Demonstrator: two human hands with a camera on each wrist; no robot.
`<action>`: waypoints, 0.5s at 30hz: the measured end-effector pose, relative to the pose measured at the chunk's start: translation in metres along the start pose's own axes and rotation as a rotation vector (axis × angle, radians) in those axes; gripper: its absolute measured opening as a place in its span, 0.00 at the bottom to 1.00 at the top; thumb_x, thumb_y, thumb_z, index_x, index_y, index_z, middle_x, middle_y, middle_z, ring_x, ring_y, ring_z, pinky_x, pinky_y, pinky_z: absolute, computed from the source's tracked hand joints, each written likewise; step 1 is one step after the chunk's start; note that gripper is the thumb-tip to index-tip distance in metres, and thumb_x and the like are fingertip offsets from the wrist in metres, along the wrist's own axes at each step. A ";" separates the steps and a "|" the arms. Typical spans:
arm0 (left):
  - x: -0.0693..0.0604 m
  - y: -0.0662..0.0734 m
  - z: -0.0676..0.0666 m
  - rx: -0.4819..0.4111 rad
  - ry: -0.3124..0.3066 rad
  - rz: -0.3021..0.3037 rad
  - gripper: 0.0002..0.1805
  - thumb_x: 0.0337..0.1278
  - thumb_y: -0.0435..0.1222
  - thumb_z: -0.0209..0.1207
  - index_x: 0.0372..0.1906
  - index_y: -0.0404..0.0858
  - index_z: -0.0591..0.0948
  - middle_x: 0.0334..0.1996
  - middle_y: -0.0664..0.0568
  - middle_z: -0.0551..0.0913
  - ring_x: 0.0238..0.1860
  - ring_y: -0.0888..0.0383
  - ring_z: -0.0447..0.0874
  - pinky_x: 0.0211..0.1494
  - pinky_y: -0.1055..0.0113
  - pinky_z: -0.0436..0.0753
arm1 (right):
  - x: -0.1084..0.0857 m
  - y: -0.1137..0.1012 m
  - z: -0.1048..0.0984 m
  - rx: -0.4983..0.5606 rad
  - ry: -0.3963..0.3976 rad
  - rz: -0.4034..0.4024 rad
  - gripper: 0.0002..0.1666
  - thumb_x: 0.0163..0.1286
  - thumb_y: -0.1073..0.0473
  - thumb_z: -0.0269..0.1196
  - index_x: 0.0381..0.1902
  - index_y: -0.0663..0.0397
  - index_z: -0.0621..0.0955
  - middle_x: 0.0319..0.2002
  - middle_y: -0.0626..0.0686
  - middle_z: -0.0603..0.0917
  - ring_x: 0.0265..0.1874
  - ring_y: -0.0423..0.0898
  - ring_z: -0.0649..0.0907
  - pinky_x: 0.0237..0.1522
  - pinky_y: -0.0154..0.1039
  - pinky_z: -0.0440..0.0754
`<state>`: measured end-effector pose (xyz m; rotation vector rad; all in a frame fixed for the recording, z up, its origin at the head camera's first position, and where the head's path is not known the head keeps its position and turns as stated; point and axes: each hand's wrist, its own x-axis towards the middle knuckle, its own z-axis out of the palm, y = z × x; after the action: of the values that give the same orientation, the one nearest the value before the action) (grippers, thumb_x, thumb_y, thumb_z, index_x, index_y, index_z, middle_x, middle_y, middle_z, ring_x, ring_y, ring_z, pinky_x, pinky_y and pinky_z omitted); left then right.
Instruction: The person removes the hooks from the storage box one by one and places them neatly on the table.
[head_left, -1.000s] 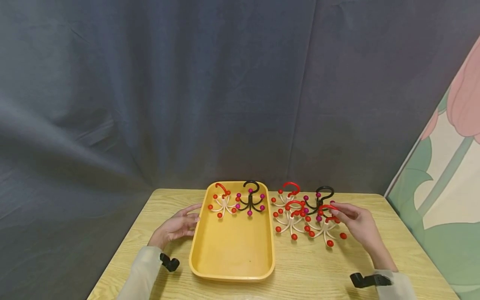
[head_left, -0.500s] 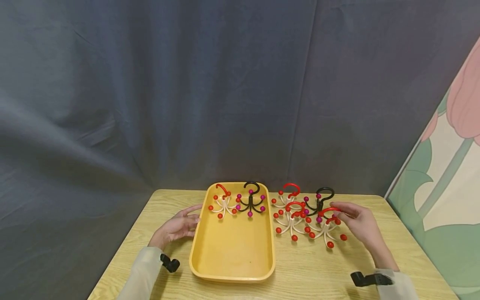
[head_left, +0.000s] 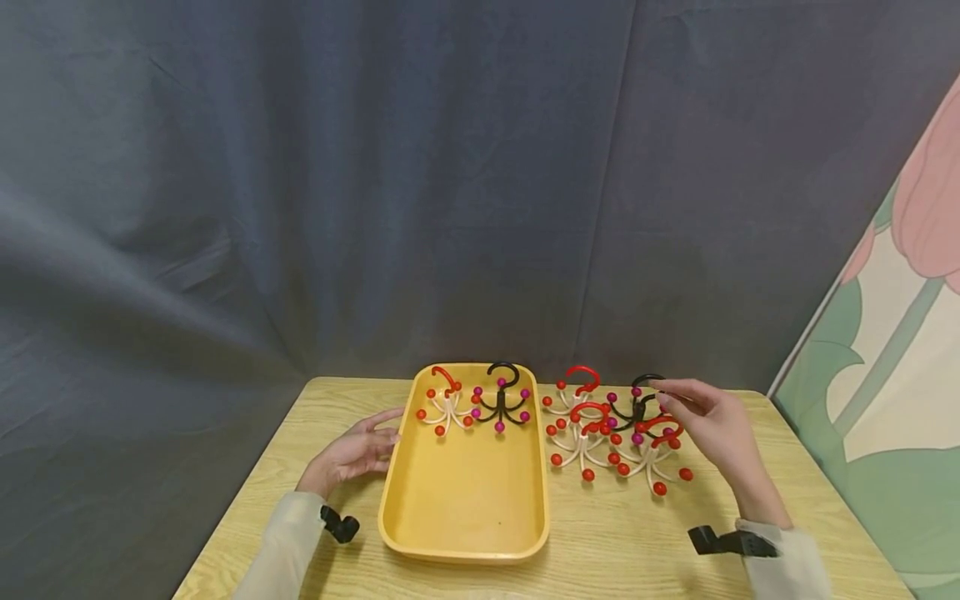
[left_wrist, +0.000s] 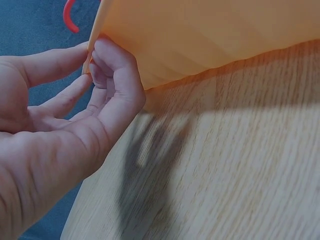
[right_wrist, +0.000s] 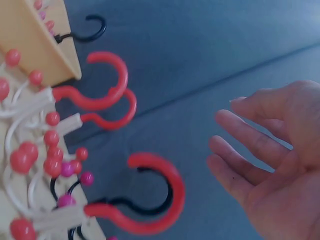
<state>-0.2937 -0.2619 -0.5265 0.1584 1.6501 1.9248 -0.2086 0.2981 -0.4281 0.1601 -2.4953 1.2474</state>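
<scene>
The yellow tray (head_left: 468, 500) holds a white hook rack with a red hook (head_left: 447, 408) and a black one with purple balls (head_left: 501, 404). My left hand (head_left: 356, 454) holds the tray's left edge; in the left wrist view its fingers (left_wrist: 117, 75) curl at that rim. Right of the tray stand several white racks with red hooks and balls (head_left: 583, 442), and one black rack (head_left: 639, 410). My right hand (head_left: 716, 429) hangs over the rightmost racks, holding nothing; in the right wrist view the hand (right_wrist: 280, 160) is apart from the red hook (right_wrist: 175, 195).
The wooden table (head_left: 622, 550) lies under everything. Behind it hangs a dark grey-blue curtain (head_left: 450, 183). At the right is a panel with a flower print (head_left: 915, 375).
My right hand has let go of the front right rack's red hook and moved up and slightly back, over the black hook. The left hand and the tray stay in place.
</scene>
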 end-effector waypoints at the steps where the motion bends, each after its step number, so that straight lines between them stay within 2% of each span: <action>1: 0.000 0.000 0.000 0.002 0.000 0.002 0.40 0.77 0.28 0.53 0.86 0.41 0.51 0.74 0.33 0.71 0.57 0.54 0.86 0.56 0.55 0.90 | 0.001 -0.004 0.002 0.010 0.001 -0.009 0.16 0.77 0.53 0.65 0.58 0.51 0.88 0.51 0.46 0.90 0.41 0.22 0.85 0.41 0.21 0.84; 3: 0.000 -0.001 0.000 0.006 -0.002 0.006 0.40 0.77 0.28 0.54 0.86 0.41 0.51 0.72 0.34 0.72 0.57 0.55 0.86 0.56 0.55 0.90 | 0.003 -0.011 0.006 0.021 0.005 -0.027 0.15 0.77 0.54 0.66 0.57 0.51 0.88 0.49 0.37 0.89 0.42 0.22 0.85 0.41 0.21 0.84; 5: 0.001 -0.001 0.000 0.010 -0.001 0.008 0.40 0.77 0.28 0.54 0.85 0.41 0.52 0.72 0.33 0.72 0.56 0.55 0.87 0.55 0.55 0.90 | 0.006 -0.017 0.011 0.051 -0.002 -0.046 0.15 0.77 0.55 0.66 0.56 0.51 0.89 0.48 0.34 0.89 0.43 0.21 0.84 0.43 0.21 0.83; 8: 0.001 -0.002 -0.001 0.013 -0.005 0.015 0.39 0.78 0.28 0.53 0.86 0.42 0.51 0.74 0.29 0.69 0.57 0.54 0.87 0.55 0.55 0.90 | 0.012 -0.026 0.019 0.100 -0.018 -0.061 0.15 0.77 0.54 0.66 0.56 0.53 0.88 0.48 0.35 0.90 0.45 0.22 0.84 0.46 0.19 0.82; 12: 0.002 -0.002 -0.001 0.030 -0.018 0.030 0.39 0.79 0.28 0.51 0.86 0.42 0.49 0.78 0.27 0.62 0.59 0.54 0.87 0.56 0.54 0.90 | 0.020 -0.039 0.031 0.162 -0.055 -0.062 0.16 0.77 0.53 0.66 0.55 0.53 0.88 0.51 0.46 0.92 0.46 0.27 0.86 0.48 0.21 0.83; 15: 0.002 -0.002 -0.001 0.044 -0.017 0.032 0.39 0.80 0.29 0.52 0.86 0.42 0.49 0.79 0.28 0.61 0.59 0.54 0.87 0.56 0.54 0.90 | 0.026 -0.048 0.044 0.188 -0.086 -0.062 0.15 0.77 0.53 0.66 0.54 0.52 0.89 0.53 0.57 0.91 0.45 0.30 0.87 0.47 0.24 0.84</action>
<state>-0.2952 -0.2615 -0.5294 0.2187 1.6887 1.9064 -0.2323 0.2357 -0.4066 0.3420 -2.4204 1.4764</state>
